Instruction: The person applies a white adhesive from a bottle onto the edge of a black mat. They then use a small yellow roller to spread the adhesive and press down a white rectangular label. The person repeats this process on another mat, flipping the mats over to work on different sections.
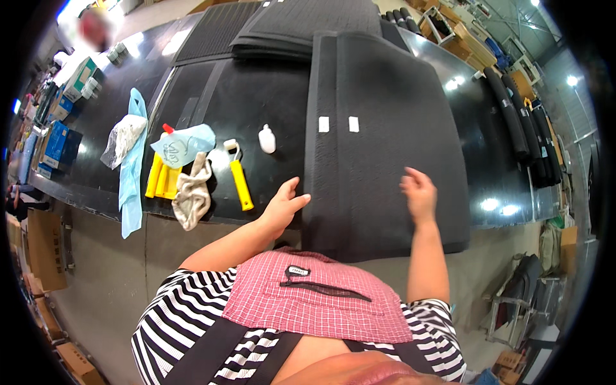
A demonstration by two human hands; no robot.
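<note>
A large black rubber-like mat [391, 147] with two small white labels lies in front of me, its near edge reaching my pink checked apron. Beside its left edge is my left hand [284, 206], thumb and fingers apart, holding nothing; I cannot tell whether the thumb touches the mat. Over the right part of the mat hovers my right hand [421, 194], empty, its fingers loosely bent and apart. To the left lie a small roller with a yellow handle [241, 185], a white squeeze bottle [267, 139] and a crumpled beige glove [192, 195].
Stacked black mats [301, 29] cover the far side of the black table [256, 90]. Yellow tray pieces [165, 181] sit under a pale blue sheet [186, 145]. A light blue strip [132, 186] hangs over the front edge. Black rolls [507, 115] lie at the right.
</note>
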